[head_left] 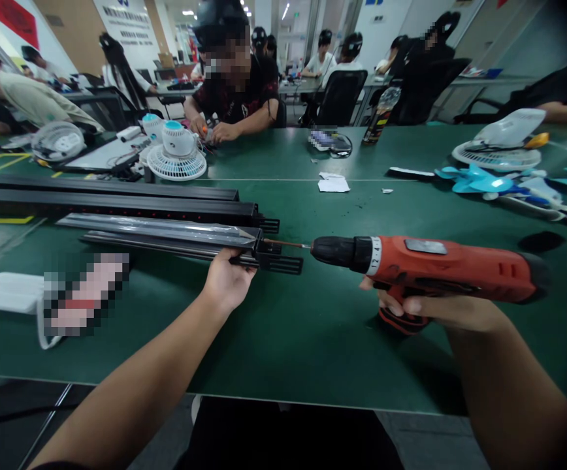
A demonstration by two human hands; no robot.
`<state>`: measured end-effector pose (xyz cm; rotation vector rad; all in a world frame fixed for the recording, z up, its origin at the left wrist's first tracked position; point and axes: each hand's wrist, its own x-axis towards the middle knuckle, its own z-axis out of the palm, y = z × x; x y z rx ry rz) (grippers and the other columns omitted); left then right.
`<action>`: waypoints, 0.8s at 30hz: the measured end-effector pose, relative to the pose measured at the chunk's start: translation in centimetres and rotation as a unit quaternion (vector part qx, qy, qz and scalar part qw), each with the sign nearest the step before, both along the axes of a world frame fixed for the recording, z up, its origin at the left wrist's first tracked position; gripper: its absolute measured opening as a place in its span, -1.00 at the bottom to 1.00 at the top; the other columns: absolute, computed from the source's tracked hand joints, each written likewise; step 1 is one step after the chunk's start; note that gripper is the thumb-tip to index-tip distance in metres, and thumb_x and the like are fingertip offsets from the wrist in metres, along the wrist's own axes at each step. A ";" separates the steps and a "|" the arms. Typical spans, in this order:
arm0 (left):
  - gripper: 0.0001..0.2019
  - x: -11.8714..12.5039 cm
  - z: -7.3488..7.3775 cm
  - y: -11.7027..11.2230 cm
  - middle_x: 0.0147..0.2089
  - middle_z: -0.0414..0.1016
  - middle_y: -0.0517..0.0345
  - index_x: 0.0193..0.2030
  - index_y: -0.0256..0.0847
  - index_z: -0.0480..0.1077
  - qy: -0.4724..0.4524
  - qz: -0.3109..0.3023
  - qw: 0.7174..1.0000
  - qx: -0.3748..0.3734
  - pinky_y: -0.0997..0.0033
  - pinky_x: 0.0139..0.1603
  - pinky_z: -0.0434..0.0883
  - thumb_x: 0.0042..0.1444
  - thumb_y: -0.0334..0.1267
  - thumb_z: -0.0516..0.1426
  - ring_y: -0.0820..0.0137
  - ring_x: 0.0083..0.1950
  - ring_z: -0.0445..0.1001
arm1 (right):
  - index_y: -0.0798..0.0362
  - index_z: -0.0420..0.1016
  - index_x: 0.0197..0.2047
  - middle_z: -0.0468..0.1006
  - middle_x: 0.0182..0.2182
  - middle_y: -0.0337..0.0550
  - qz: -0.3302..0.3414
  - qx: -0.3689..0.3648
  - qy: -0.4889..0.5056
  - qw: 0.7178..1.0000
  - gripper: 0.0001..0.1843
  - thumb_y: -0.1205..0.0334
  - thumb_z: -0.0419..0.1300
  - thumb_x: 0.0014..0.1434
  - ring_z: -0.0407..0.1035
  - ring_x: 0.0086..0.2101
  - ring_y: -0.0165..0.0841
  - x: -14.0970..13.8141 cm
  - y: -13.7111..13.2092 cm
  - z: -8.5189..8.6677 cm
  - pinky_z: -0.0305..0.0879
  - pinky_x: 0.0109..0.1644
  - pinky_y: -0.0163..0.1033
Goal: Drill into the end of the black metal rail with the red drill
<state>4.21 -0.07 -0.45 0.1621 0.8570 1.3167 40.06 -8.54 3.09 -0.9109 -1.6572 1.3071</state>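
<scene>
My right hand (405, 307) is wrapped round the handle of a red and black cordless drill (454, 267), which points left. A long thin bit (286, 245) runs from its chuck to the end of a black metal rail (166, 228) with clear film along it. Whether the tip sits in a screw there, I cannot make out. My left hand (229, 281) grips that rail near its right end, fingers partly hidden beneath. Slotted black brackets (283, 264) stick out of the end. Behind it lie more long black rails (117, 201), side by side.
White fan parts (178, 160) stand at the back left, with blue fan blades (479, 181) at the right. A bottle (383, 117) and scraps of paper (333, 183) are farther back. A white power bank (9, 292) lies at the left. Across the green table (332, 352), another person (237, 78) handles small parts.
</scene>
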 end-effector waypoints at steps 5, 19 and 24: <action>-0.70 -0.3 -0.3 0.1 -0.11 0.70 0.04 -0.01 -0.10 0.55 0.009 -0.017 1.000 0.010 0.20 0.05 0.61 0.14 -0.45 0.21 0.21 -0.05 0.68 | -0.10 0.86 0.20 0.74 -0.34 -0.12 0.054 0.014 0.017 0.998 -0.62 0.00 0.58 0.39 0.49 -0.52 -0.37 0.1 0.5 0.3 0.60 -0.49 -0.29; -0.80 0.1 0.7 -0.3 -0.22 0.65 0.10 -0.19 -0.12 0.47 -0.009 0.002 1.000 -0.008 0.27 -0.01 0.58 0.12 -0.51 0.19 0.27 -0.10 0.66 | -0.06 0.85 -0.09 0.71 -0.37 -0.15 0.006 0.036 0.001 0.999 -0.78 -0.01 0.60 0.35 0.52 -0.49 -0.39 -0.6 0.4 0.5 0.63 -0.42 -0.34; -0.77 0.1 0.8 -0.3 -0.22 0.64 0.10 -0.17 -0.12 0.49 -0.009 -0.005 1.000 0.002 0.27 -0.03 0.58 0.11 -0.53 0.18 0.26 -0.09 0.67 | -0.07 0.86 0.00 0.74 -0.30 -0.11 0.000 0.027 0.003 1.000 -0.75 0.00 0.60 0.35 0.49 -0.52 -0.41 -0.5 0.3 0.3 0.63 -0.45 -0.33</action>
